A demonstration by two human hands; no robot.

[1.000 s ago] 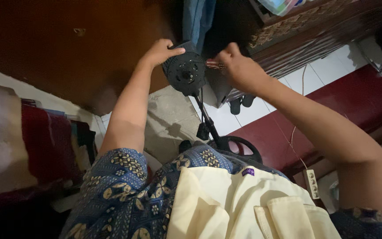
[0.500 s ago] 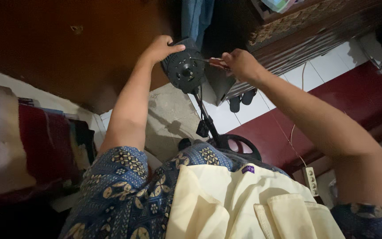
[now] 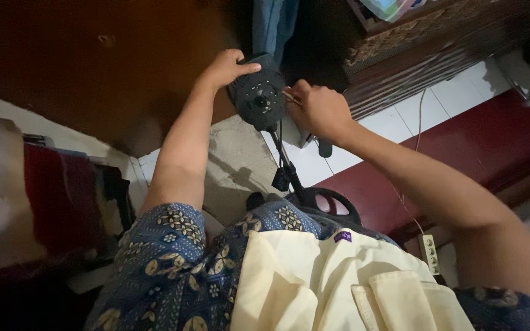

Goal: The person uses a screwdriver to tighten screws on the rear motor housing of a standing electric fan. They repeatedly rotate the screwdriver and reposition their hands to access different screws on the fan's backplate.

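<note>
Nearest the camera, a cream cloth with a pocket (image 3: 338,288) across the lap, over a blue patterned garment (image 3: 179,263) covering the knees; just beyond, the round dark base of a stand (image 3: 332,205), half hidden by the knees, with a thin black stem (image 3: 286,165) rising from it at a slant; low on the right, a white power strip (image 3: 429,254) on the floor beside a dark red mat (image 3: 461,153), a thin cord trailing up from it across pale floor tiles (image 3: 455,98); to the left, a heap of dark red fabric (image 3: 62,196), blurred.

Farther out, at the top of the stem, a round dark motor housing (image 3: 257,98), perforated with small holes, facing the camera; left hand (image 3: 225,66) curled over its upper left edge, fingers wrapped round the rim, gripping it; right hand (image 3: 319,110) closed narrowly on a thin light-coloured tool (image 3: 289,96), its tip touching the right edge of the housing; kind of tool too small to tell.

Beyond the hands, a brown wooden surface (image 3: 93,61) on the left, a hanging blue cloth (image 3: 274,24) at the top centre, dark carved wooden furniture (image 3: 424,43) on the right.
</note>
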